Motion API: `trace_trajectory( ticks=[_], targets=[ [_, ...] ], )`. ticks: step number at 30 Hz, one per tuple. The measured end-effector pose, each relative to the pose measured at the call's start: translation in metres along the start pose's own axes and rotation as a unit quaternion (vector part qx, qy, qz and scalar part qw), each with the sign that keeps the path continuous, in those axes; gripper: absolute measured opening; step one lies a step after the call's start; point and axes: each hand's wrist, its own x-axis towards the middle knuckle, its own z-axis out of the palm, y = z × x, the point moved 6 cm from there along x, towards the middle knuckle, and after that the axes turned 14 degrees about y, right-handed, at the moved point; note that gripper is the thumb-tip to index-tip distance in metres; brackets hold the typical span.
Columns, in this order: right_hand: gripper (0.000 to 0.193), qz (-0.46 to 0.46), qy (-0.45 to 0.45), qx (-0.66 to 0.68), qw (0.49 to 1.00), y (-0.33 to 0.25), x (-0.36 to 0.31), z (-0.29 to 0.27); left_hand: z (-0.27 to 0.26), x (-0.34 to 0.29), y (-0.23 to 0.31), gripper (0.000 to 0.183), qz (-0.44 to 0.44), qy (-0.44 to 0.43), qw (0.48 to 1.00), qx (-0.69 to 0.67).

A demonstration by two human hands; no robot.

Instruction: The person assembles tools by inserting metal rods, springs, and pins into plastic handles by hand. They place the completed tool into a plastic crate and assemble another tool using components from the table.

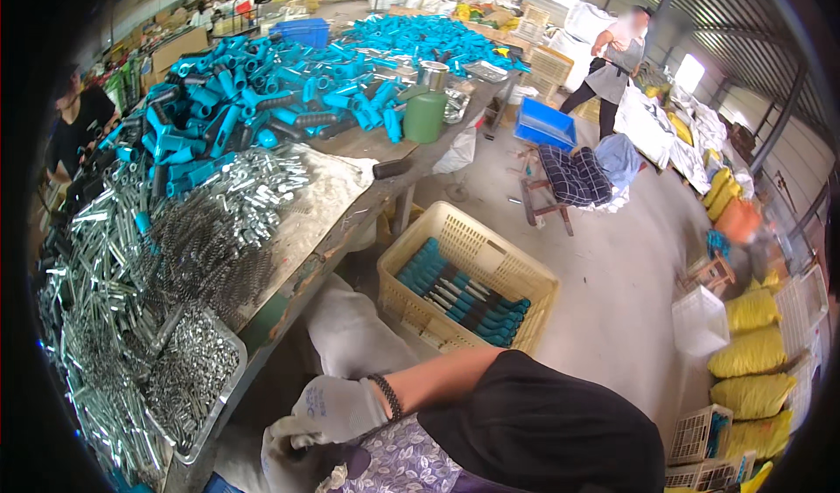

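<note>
My right hand [337, 410] wears a white work glove and has a dark bead bracelet at the wrist. It rests low over my lap, on flowered cloth [407, 462]. Its fingers bend down onto a white gloved shape [278, 451], which may be my left hand; the grip is hidden. The nearest things are a metal tray of small silver parts [197, 375] at the table edge and a yellow plastic basket [468, 274] on the floor. The basket holds blue-handled tools.
A long table [337, 230] carries heaps of silver rods, springs [206, 257] and blue plastic handles [236, 90], plus a green can [425, 117]. A white sack [350, 335] lies under it. A person [612, 55] stands far back near a blue crate [544, 124]. Yellow sacks [752, 353] and white crates line the right.
</note>
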Motion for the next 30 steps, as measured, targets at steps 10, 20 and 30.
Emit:
trace_trajectory(
  ticks=[10,20,30],
  targets=[
    [0.048,-0.012,0.135,-0.105,0.985,0.041,-0.024,-0.01,-0.027,0.003,0.07,0.023,0.093,0.175,0.98,0.021],
    [0.026,0.145,0.031,0.237,0.96,0.062,-0.028,0.011,-0.026,-0.005,-0.01,0.028,-0.066,0.016,0.975,-0.21],
    [0.039,0.177,-0.007,0.011,0.984,0.062,-0.034,0.017,-0.008,-0.004,-0.037,0.027,-0.126,0.029,0.99,-0.062]
  ],
)
